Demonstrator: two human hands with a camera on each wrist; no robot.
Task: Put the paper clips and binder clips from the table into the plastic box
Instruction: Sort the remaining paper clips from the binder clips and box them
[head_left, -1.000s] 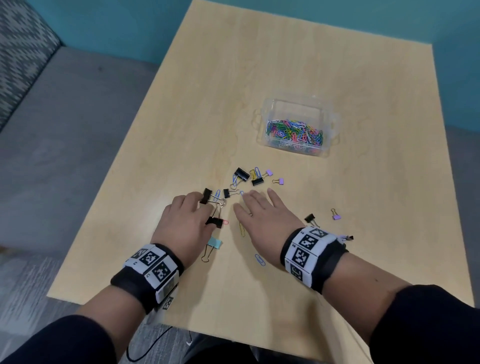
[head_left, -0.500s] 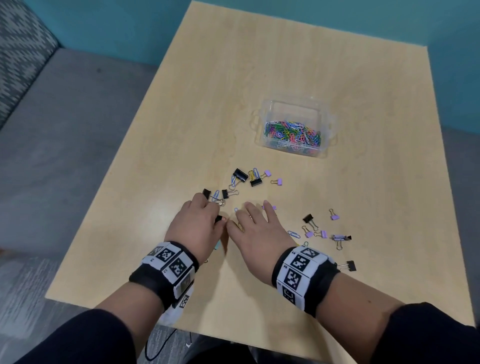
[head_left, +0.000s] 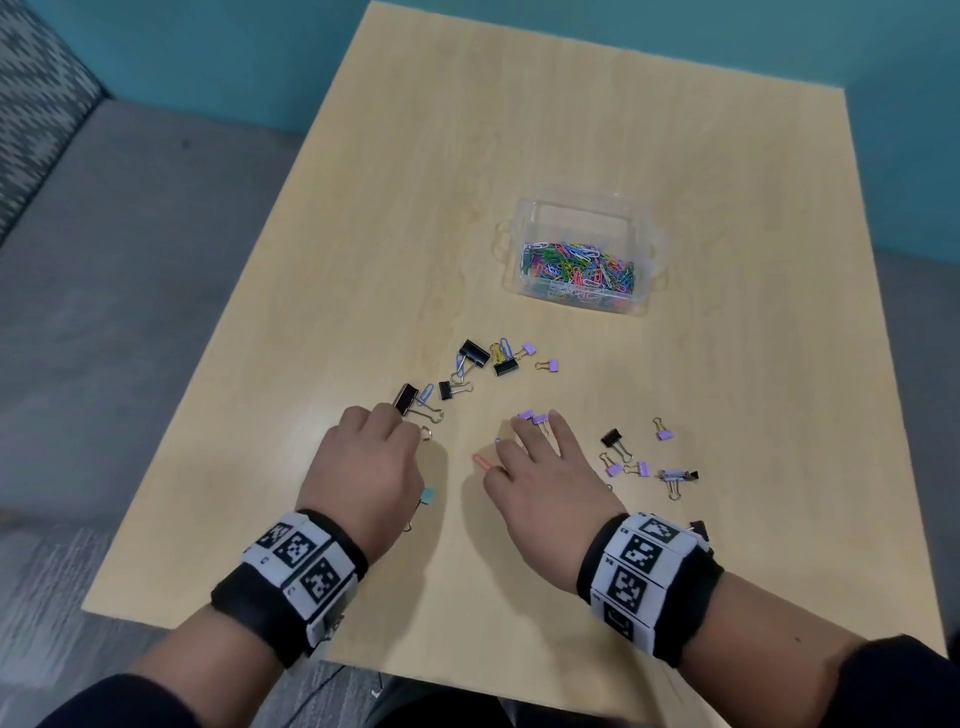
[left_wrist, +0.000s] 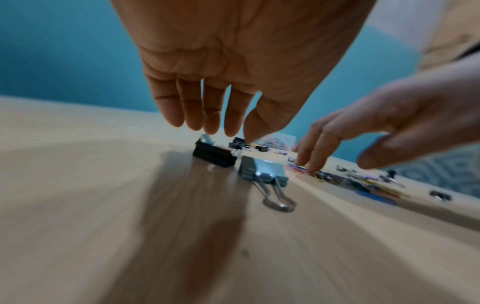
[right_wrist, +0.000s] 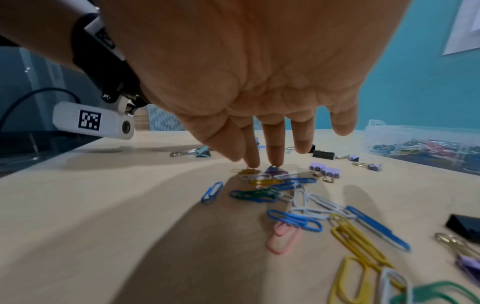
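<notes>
Item: right hand (head_left: 540, 467). It has slid toward the table's near edge since a second ago, uncovering the purple and black binder clips (head_left: 631, 462) on its right side. Fingers straight and spread, two fingertips (right_wrist: 275, 158) pressing on the heap of coloured wire paper clips (right_wrist: 291, 197) under the palm. Nothing gripped.

Item: left hand (head_left: 363, 462). It has drawn back with the right, knuckles just beside a large black binder clip (head_left: 407, 399). Fingers hang loosely over a second black clip (left_wrist: 214, 157), holding nothing; a light blue binder clip (left_wrist: 262, 171) lies under the wrist.

Judgement: both hands are raking loose stock together; no pickup yet.

Item: clear plastic box (head_left: 582, 221), open, far side of the light wooden table (head_left: 467, 156), well apart from both hands. Contents: a layer of multicoloured paper clips (head_left: 579, 267); no binder clips discernible inside.
</notes>
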